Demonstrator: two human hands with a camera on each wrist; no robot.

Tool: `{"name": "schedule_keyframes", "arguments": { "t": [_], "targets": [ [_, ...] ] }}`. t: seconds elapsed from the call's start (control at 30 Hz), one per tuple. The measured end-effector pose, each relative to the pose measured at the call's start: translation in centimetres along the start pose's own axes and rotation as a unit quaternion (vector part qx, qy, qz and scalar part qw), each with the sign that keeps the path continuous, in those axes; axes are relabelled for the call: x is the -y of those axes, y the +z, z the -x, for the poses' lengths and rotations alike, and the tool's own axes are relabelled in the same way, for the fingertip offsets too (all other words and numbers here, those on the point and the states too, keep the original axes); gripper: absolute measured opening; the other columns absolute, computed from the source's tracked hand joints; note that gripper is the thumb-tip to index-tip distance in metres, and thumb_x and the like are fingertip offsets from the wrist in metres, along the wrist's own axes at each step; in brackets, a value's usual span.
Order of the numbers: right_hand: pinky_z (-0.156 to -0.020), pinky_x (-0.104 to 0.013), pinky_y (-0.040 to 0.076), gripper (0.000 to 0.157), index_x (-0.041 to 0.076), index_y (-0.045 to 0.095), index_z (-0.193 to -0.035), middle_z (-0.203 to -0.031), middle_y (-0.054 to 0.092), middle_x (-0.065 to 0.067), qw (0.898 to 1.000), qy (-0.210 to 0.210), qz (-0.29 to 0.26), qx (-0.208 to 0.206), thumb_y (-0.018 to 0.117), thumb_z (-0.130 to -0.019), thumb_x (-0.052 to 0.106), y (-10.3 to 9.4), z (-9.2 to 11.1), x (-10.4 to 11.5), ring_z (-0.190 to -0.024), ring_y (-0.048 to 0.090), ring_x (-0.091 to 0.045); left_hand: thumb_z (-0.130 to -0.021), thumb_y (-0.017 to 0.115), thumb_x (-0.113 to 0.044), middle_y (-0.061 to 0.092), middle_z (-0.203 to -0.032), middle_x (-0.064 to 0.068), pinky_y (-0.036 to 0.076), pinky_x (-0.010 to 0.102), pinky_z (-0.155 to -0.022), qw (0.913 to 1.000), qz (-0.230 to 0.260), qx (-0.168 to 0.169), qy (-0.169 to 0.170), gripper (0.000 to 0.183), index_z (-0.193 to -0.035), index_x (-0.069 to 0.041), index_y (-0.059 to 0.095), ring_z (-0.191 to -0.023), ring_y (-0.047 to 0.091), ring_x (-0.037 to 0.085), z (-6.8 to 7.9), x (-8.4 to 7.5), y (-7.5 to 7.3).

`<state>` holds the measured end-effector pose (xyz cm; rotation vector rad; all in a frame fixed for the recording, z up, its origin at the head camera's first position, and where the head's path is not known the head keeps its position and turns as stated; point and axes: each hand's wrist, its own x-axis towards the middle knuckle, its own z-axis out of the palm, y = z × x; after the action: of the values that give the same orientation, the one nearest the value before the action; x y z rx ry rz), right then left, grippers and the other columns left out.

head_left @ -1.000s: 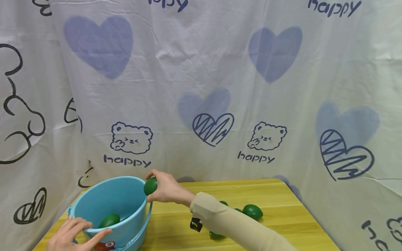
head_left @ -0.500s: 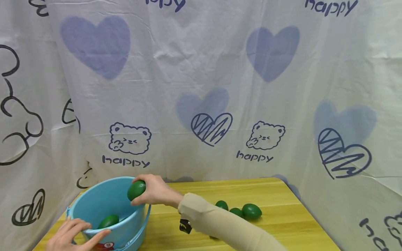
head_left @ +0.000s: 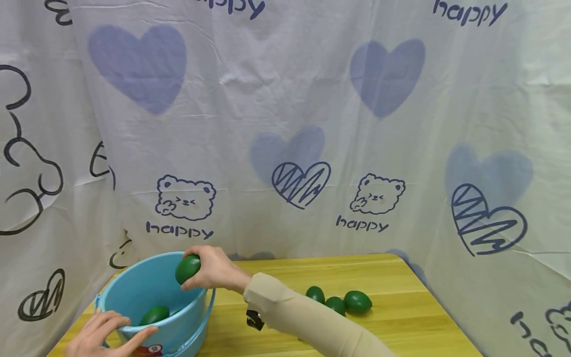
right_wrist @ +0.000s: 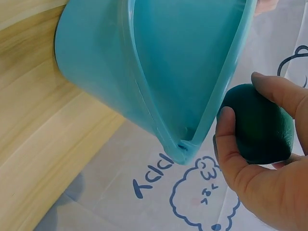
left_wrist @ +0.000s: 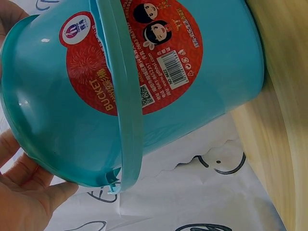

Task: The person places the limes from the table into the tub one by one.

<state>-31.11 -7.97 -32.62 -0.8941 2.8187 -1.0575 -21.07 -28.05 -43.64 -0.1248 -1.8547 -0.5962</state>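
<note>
A light blue bucket [head_left: 178,333] with a handle stands on the left of the table. My left hand [head_left: 100,334] holds its near left rim; in the left wrist view those fingers [left_wrist: 24,168] curl at the rim beside the red label. My right hand [head_left: 214,267] grips a dark green oval fruit [head_left: 188,269] between thumb and fingers, above the bucket's opening near its right rim. The right wrist view shows this fruit [right_wrist: 260,125] just outside the bucket's rim line. Another green fruit [head_left: 155,315] lies inside the bucket, its lower part hidden by the wall.
Several more green fruits [head_left: 358,302] lie grouped on the yellow wood table [head_left: 401,322] to the right, partly behind my right sleeve [head_left: 308,315]. A white printed cloth [head_left: 285,99] hangs behind the table and along its sides.
My right hand has carried the green fruit leftward from the bucket's right rim to over its opening, slowing in the last half second. The left hand stays at the rim.
</note>
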Motion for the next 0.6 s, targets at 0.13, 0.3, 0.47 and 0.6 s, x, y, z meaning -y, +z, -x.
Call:
{"name": "schedule_keyframes", "arguments": {
  "t": [0.13,0.3,0.47,0.6],
  "targets": [
    [-0.067,-0.019,0.048,0.055,0.024,0.065,-0.117,-0.103,0.065,0.009,1.0,-0.003,0.005,0.003,0.09,-0.069,0.021,0.27,-0.13,-0.07,-0.082,0.056,-0.003,-0.031,0.1,-0.022,0.059,-0.066,0.001,0.037,0.004,-0.062,0.9999,-0.007,0.005,-0.01,0.05,-0.066,-0.012,0.065,-0.07,0.034,-0.02,0.13,-0.02,0.09],
    [-0.067,-0.018,0.047,0.055,0.024,0.065,-0.118,-0.104,0.066,0.009,1.0,-0.008,0.015,0.001,0.09,-0.068,0.023,0.31,-0.29,-0.11,-0.082,0.055,-0.003,-0.03,0.1,-0.021,0.058,-0.066,0.0,0.037,0.004,-0.062,1.0,0.005,0.004,0.004,0.051,-0.066,-0.013,0.065,-0.07,0.036,-0.018,0.24,0.15,0.17],
    [-0.072,-0.019,0.05,0.053,0.025,0.066,-0.118,-0.115,0.068,0.006,1.0,-0.004,0.015,-0.002,0.089,-0.071,0.026,0.24,-0.3,-0.32,-0.091,0.061,-0.005,-0.034,0.099,-0.033,0.057,-0.066,-0.001,0.038,0.009,-0.063,0.9984,0.019,-0.001,0.052,0.051,-0.067,-0.014,0.065,-0.069,0.04,-0.011,0.29,0.5,0.28],
    [-0.076,-0.02,0.054,0.048,0.024,0.067,-0.117,-0.118,0.069,0.004,1.0,0.006,0.0,-0.003,0.088,-0.074,0.026,0.2,-0.17,-0.55,-0.101,0.066,-0.008,-0.034,0.099,-0.032,0.058,-0.065,0.0,0.038,0.01,-0.061,0.9986,0.017,-0.002,0.049,0.05,-0.067,-0.013,0.066,-0.068,0.04,-0.013,0.37,0.62,0.42]
  ]
}}
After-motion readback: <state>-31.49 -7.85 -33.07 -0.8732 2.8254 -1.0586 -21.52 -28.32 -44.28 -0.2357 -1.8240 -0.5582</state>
